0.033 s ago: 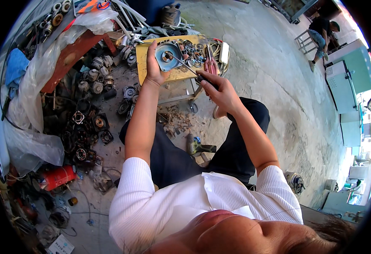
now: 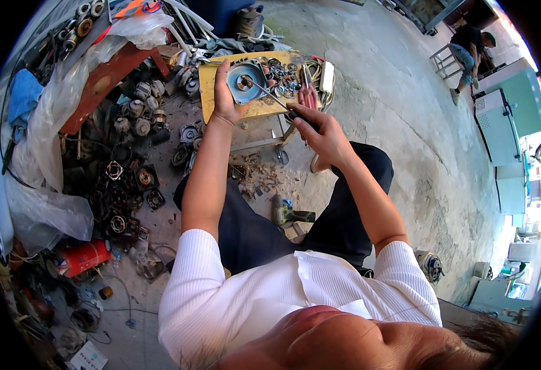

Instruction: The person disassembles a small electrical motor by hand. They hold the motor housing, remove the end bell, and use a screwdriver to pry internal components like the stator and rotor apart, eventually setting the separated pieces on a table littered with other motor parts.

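Note:
My left hand (image 2: 226,98) grips a blue-grey metal motor end cover (image 2: 255,94) by its sides, its hollow face turned up. In my right hand (image 2: 323,131) is a screwdriver (image 2: 280,102) with a dark handle. Its long shaft slants to the left over the cover's rim, and the tip is at the round hub (image 2: 244,83) in the middle. Whether the tip presses on the hub or sits inside it I cannot tell. Both hands are over the near part of a small yellow-topped table (image 2: 209,92).
Small metal parts (image 2: 286,74), red-handled pliers (image 2: 307,95) and a white power strip (image 2: 327,77) lie on or beside the table. A cordless drill (image 2: 292,213) stands on the floor between my legs. Motor parts (image 2: 119,191) pile up at left; a person (image 2: 468,52) sits far right.

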`<state>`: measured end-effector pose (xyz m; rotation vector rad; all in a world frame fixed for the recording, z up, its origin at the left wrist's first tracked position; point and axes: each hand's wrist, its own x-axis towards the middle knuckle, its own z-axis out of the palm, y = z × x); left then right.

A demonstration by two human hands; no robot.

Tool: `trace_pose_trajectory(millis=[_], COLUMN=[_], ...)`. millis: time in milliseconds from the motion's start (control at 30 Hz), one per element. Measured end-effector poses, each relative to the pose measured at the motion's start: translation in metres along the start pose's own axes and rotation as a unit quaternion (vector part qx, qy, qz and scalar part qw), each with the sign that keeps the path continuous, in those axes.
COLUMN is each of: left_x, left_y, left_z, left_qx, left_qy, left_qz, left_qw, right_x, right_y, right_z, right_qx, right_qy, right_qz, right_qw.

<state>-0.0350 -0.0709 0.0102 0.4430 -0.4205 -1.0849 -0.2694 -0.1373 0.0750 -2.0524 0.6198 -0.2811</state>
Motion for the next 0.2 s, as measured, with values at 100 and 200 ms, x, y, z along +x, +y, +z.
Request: trace_pose_trajectory(millis=[100, 200], left_x=[-0.009, -0.016], left_y=[0.003, 0.008], left_z=[0.001, -0.001], left_qx=[-0.050, -0.022], left_qy=[0.001, -0.034], left_qz=[-0.039, -0.071], left_qw=[0.998, 0.997], right_x=[-0.008, -0.011], right_y=[-0.008, -0.011], right_z=[-0.002, -0.004], right_qx=[-0.091, -0.153], right_qy=[0.016, 0.020], right_qz=[-0.022, -0.052], right_qw=[0.995, 0.987])
